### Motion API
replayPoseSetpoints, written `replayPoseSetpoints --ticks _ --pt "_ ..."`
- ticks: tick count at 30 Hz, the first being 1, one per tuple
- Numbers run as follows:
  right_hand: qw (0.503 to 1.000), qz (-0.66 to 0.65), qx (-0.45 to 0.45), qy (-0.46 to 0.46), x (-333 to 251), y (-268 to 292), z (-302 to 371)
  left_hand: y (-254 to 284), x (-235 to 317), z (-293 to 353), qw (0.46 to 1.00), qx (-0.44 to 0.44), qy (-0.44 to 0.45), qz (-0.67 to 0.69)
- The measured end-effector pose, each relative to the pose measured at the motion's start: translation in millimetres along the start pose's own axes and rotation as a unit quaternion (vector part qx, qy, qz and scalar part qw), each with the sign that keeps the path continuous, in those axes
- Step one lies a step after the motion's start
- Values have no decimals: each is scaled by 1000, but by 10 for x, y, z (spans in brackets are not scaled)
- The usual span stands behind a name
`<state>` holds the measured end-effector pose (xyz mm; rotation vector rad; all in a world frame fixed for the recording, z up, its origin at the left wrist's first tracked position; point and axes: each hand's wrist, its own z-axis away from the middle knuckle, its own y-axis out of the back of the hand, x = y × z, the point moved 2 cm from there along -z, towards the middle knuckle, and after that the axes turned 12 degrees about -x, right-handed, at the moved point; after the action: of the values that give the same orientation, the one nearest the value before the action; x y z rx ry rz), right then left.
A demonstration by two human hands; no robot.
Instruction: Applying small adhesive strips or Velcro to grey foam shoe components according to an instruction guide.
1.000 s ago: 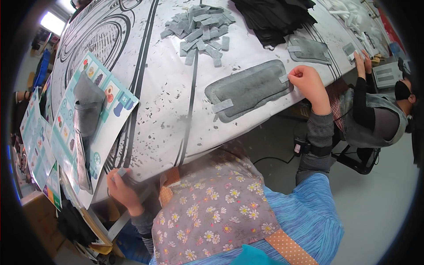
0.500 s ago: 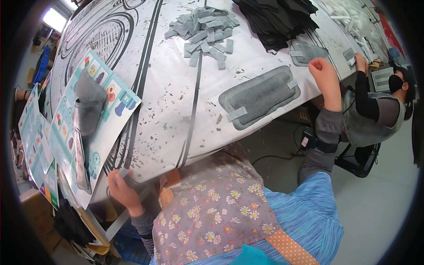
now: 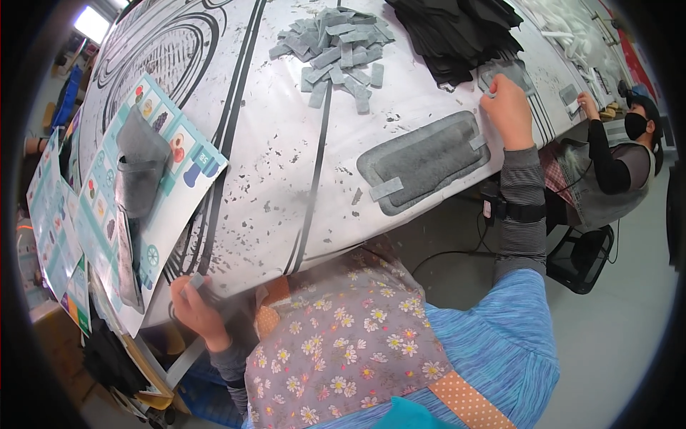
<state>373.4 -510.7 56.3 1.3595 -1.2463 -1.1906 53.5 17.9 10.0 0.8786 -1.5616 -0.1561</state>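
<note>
Near the table's front left edge, my left hand (image 3: 198,309) pinches a small grey felt strip (image 3: 194,283) between thumb and fingers. My right hand (image 3: 509,114) is closed, its fingertips at the near edge of a grey felt pad (image 3: 513,73) on the right. What those fingers hold, if anything, is hidden. Left of that hand lies a larger grey felt piece (image 3: 421,159) with a raised inner panel. One light strip (image 3: 386,189) crosses its lower left edge, and another strip (image 3: 478,143) sits at its right end.
A heap of grey strips (image 3: 334,50) lies at the far middle, beside a stack of black fabric pieces (image 3: 457,36). Patterned sheets (image 3: 182,154) with a grey pouch (image 3: 141,161) on top cover the left. A co-worker (image 3: 607,157) sits at the right near white material (image 3: 572,36).
My right hand has moved left and slightly away from me, onto the near edge of the small grey pad. The left hand keeps its strip almost in place. The co-worker's arm has shifted.
</note>
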Motion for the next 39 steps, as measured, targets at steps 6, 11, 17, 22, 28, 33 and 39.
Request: replayPoseSetpoints --ticks 6,11,17,22,28,33,39 --pt "998 2 42 50 122 -61 21 -13 10 -9 999 12 48 22" --pt "986 94 116 72 56 -68 44 -8 -29 -5 998 14 58 26" --pt "982 122 121 78 115 -36 60 -3 -69 16 998 22 46 36" --pt "977 167 116 62 280 21 170 -15 -6 -3 999 13 34 32" --pt "992 108 44 53 425 72 407 -29 -17 -3 998 23 52 26" --pt "998 3 11 57 260 168 535 9 -52 -36 995 16 74 60" --pt "965 -212 52 143 -1052 830 1068 88 272 -70 969 -9 117 218"
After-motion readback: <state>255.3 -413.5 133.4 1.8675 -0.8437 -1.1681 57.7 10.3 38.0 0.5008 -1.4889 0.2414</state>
